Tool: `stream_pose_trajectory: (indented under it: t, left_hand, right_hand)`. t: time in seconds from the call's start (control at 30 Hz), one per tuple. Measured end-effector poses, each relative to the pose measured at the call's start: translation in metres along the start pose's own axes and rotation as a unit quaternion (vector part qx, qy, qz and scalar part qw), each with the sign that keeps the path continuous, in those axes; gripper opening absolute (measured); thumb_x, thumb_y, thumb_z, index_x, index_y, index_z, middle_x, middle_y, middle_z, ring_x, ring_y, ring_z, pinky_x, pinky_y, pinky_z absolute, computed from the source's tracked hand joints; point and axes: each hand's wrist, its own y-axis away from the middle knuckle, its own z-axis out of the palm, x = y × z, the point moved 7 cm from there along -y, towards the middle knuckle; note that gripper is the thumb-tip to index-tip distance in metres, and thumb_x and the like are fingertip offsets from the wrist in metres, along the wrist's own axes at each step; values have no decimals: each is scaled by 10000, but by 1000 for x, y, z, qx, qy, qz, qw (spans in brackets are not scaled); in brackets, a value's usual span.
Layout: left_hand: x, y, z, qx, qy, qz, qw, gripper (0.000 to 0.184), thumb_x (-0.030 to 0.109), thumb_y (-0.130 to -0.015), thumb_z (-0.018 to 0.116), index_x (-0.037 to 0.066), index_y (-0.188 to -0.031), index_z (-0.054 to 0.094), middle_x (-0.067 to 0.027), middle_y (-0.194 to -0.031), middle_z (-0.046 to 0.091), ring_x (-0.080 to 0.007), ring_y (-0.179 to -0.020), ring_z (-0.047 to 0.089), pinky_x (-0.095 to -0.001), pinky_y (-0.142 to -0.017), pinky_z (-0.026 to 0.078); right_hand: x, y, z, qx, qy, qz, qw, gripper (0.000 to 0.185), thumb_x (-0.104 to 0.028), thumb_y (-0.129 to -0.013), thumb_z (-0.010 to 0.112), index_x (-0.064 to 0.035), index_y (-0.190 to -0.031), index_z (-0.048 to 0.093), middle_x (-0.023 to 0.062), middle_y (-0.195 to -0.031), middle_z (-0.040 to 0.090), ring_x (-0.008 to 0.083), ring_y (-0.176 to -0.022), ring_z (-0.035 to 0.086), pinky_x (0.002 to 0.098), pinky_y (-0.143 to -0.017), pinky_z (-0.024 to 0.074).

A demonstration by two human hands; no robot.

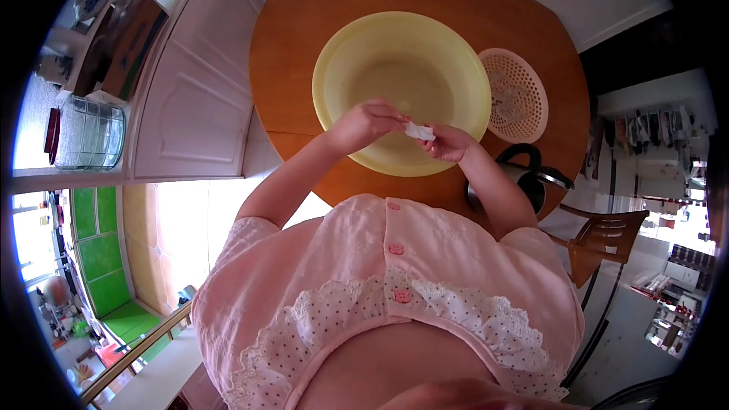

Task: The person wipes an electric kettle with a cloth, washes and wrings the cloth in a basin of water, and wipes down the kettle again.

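Both of my hands are over the near side of a large pale yellow basin [334, 68]. Between them is a small white crumpled piece [420, 131]; whether it is paper, cloth or something else I cannot tell. My left hand [366, 123] has its fingers closed at the piece's left end. My right hand [451, 143] pinches the other end with thumb and fingers. Inside the basin the bottom looks smooth and yellowish, perhaps under shallow water. Right of the basin, a pink perforated basket [540, 99] holds whitish bits too small to name.
The basin and basket stand on an oval wooden table [285, 38]. A kettle [528, 182] with a black handle is close to my right forearm. Farther right stands a wooden chair [607, 237]. On the left, a white cabinet [194, 99] carries a glass jar [93, 133].
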Motion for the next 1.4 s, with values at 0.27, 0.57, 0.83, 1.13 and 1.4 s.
stream_pose_trajectory:
  t: [0.27, 0.57, 0.83, 1.13, 1.4]
  left_hand:
    - [11, 6, 1, -30, -19, 16, 999, 289, 19, -639, 646, 15, -927, 615, -84, -883, 617, -244, -755, 578, -334, -658, 472]
    - [-53, 34, 26, -79, 294, -295, 906, 98, 44, -778, 593, -9, -860, 590, -70, -809, 606, -190, -703, 566, -290, -630, 448]
    - [-90, 76, 77, 87, 532, -572, 618, 154, 166, -827, 574, 16, -861, 563, -71, -802, 587, -109, -668, 530, -209, -631, 449]
    - [-99, 81, 97, 102, 598, -584, 539, 154, 140, -807, 591, 9, -878, 555, -78, -815, 586, -139, -708, 562, -231, -608, 478]
    - [-100, 61, 76, 173, 509, -554, 635, 245, 239, -837, 520, 32, -967, 505, -72, -879, 596, -153, -807, 553, -273, -760, 436]
  right_hand:
    - [5, -6, 26, 20, 205, 49, 977, 337, -77, -786, 609, -30, -1091, 475, 65, -933, 549, 124, -807, 546, 239, -738, 464]
    - [-19, -13, 81, 232, 683, -28, 692, 211, -90, -759, 633, -2, -940, 571, 63, -881, 599, 126, -806, 544, 265, -736, 433]
    - [-35, -17, 81, 267, 862, -237, 361, 158, -27, -698, 572, -21, -855, 565, 115, -826, 561, 299, -791, 543, 361, -686, 449]
    - [-41, -15, 79, 225, 887, -284, 287, 198, -31, -743, 510, -11, -939, 527, 112, -936, 533, 320, -860, 519, 393, -747, 436]
    - [-43, -41, 5, 301, 631, -342, 628, 389, -140, -810, 521, -45, -1151, 360, 120, -925, 506, 233, -777, 544, 336, -691, 456]
